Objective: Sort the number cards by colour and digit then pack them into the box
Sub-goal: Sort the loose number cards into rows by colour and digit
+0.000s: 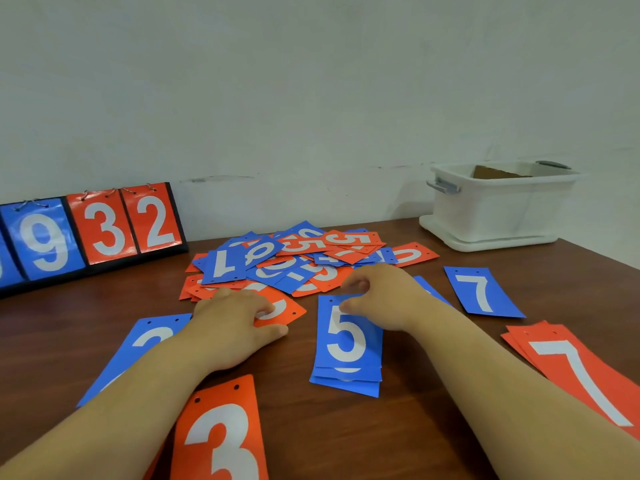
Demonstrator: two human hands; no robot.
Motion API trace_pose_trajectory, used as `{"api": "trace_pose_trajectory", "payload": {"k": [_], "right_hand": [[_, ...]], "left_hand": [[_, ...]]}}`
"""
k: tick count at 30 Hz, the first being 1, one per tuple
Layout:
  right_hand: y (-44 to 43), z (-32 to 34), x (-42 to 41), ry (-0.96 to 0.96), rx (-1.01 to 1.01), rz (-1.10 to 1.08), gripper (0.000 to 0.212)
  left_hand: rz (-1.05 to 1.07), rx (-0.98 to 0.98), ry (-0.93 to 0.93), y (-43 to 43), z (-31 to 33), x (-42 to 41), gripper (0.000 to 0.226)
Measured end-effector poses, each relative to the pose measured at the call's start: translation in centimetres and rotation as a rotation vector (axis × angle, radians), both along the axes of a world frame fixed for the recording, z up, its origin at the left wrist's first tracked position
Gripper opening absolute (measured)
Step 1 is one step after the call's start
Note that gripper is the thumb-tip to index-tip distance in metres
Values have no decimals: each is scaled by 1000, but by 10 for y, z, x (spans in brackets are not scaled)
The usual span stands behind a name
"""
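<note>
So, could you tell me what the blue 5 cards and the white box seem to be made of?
Blue 5 cards: likely thin plastic or laminated card, smooth with slight sheen, punched holes at top. White box: apparently moulded plastic, faintly translucent walls, grey handles.

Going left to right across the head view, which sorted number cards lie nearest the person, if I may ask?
Partly hidden blue card, red 3 card, blue 5 stack, blue 7 card, red 7 stack.

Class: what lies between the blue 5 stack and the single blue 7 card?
In the head view, the right hand, with a partly hidden blue card under its wrist, lies between the blue 5 stack and the blue 7 card.
</note>
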State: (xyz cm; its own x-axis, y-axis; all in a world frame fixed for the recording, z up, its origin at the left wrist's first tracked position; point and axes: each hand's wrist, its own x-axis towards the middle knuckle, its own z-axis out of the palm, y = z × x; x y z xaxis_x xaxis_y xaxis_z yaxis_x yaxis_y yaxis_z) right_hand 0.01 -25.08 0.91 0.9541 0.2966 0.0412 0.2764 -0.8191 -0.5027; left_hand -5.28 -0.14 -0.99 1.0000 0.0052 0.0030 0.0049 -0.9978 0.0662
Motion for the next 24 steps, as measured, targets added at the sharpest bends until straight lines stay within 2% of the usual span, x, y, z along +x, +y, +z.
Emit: {"api": "trace_pose_trajectory", "payload": {"k": [3,6,11,15,19,24], "right_hand": [[6,0,13,-52,42,-47,42],[22,9,31,-42,3,-30,52],[47,4,61,16,-269,42,68],[52,-3,72,-18,-387,22,68],[47,-3,74,-57,-359,31,61],[44,-3,68,-56,-241,36,54]], "left_hand": [[-2,-74,10,-1,2,-3,57],[-22,-121,18,0,-1,-1,68],[-73,-30,-27,1,-4,4,62],[-99,-31,-49,3,-7,5,58],[-127,-10,-97,3,-4,5,50],[-130,0,-1,4,-6,3,60]]}}
